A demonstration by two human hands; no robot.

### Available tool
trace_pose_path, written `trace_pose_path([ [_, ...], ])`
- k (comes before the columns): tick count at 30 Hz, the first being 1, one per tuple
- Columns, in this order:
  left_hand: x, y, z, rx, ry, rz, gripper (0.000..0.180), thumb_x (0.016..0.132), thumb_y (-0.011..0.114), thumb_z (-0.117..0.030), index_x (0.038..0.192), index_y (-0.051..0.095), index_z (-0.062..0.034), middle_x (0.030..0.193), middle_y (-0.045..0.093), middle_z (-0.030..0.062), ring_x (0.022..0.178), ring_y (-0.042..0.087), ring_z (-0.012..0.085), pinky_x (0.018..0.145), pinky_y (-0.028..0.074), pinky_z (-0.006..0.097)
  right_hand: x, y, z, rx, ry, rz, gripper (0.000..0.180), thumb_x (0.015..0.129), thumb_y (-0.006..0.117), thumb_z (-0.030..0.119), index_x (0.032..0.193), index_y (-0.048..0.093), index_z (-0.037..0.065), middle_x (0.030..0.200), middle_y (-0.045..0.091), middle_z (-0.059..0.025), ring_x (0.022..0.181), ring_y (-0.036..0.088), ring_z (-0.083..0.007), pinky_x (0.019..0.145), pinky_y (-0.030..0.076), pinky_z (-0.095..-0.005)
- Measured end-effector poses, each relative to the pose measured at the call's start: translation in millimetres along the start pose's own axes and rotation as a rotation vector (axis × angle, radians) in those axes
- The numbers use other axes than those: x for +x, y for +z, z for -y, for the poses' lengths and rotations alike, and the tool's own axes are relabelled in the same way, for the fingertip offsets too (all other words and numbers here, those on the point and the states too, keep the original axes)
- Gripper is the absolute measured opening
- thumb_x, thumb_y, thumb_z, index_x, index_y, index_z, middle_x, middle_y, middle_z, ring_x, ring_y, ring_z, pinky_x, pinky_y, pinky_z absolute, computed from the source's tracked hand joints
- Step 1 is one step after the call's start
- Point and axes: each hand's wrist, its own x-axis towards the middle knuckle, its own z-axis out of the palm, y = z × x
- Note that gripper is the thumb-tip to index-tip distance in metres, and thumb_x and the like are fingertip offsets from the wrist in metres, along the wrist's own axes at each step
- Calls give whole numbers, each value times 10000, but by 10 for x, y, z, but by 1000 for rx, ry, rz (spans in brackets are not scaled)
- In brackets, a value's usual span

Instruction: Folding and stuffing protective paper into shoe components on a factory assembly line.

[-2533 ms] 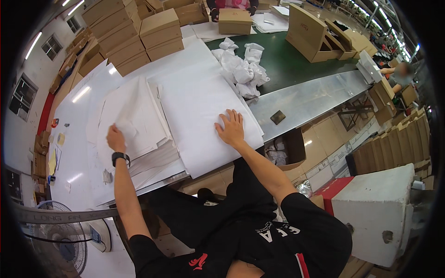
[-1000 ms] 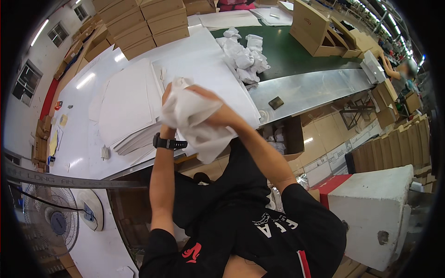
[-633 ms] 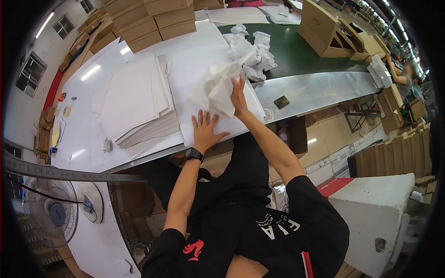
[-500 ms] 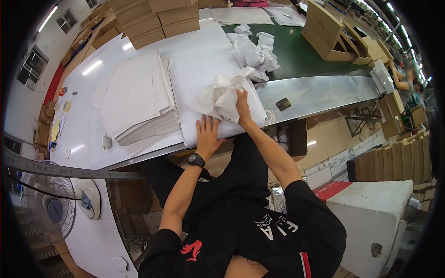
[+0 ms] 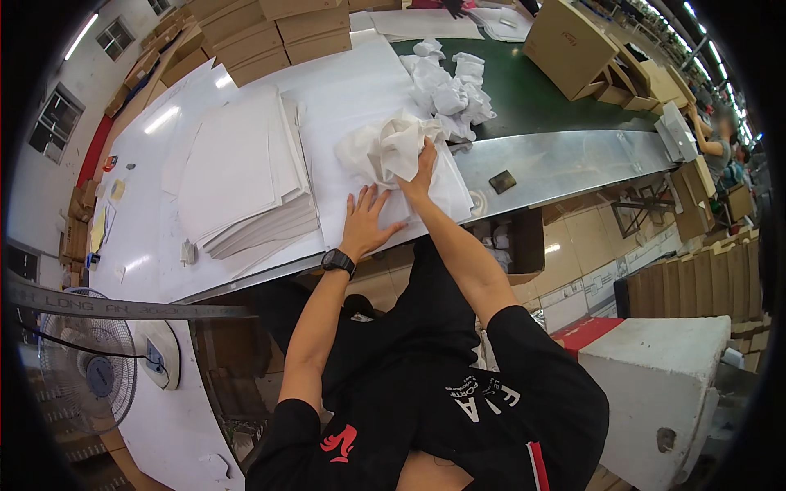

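A sheet of crumpled white paper (image 5: 372, 151) is bunched up on a stack of smooth white sheets (image 5: 327, 204) at the table's front edge. My right hand (image 5: 419, 172) grips the right side of this crumpled paper, its fingers partly hidden behind the folds. Flat on the smooth sheets lies my left hand (image 5: 368, 222), fingers spread, just in front of the bunched paper and holding nothing. Whether the paper has something inside it, I cannot tell. Beyond it, a pile of white paper-wrapped bundles (image 5: 450, 94) rests partly on the green belt.
A thick stack of white paper (image 5: 237, 164) stands to the left. Brown cartons (image 5: 315, 33) are piled at the back, and an open carton (image 5: 569, 49) stands on the green belt (image 5: 524, 98). A small dark block (image 5: 502, 182) lies on the metal edge. Another person works at far right.
My right hand has shifted left with the crumpled paper, which is bunched more upright. My left hand's fingers have spread wider. The open carton on the belt has moved and turned slightly.
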Motion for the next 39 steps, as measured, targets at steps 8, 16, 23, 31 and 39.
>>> trace_pose_path([
  [8,-138,-2,-4,-362,-40,-15,776,827,751,-322,1516,430,-164,1512,433,211,1435,354,418,1174,208,633,151,-50,-165,99,116,268,909,715,850,227,1429,345,-19,1339,441,-245,1217,460,-425,1050,415,-463],
  [16,-384,37,-43,-6,-47,-6,452,833,705,-171,1283,669,-143,1418,540,161,1408,402,384,1152,187,692,-143,-551,204,83,-205,481,815,746,827,194,1421,406,20,1352,490,-242,1291,446,-449,1066,411,-467],
  [23,-551,130,-50,-119,-46,-167,413,724,737,-135,1137,740,-120,1373,569,155,1391,414,370,1178,121,675,-350,-1066,330,-235,-479,959,469,834,715,183,1295,629,153,1374,514,-201,1164,568,-399,977,454,-505],
  [31,-305,-482,-354,23,29,-354,183,747,741,-132,924,746,-82,1315,574,151,1290,482,391,1092,291,638,165,-666,244,-323,-216,1335,461,759,777,325,1175,688,146,1217,631,-156,1098,619,-370,898,496,-431],
  [39,451,-469,95,-215,-18,8,227,923,636,-263,874,694,-49,873,670,161,803,643,415,732,530,485,567,-823,593,-210,124,1032,319,797,735,154,1108,695,95,1081,664,-122,1012,648,-315,849,511,-416],
])
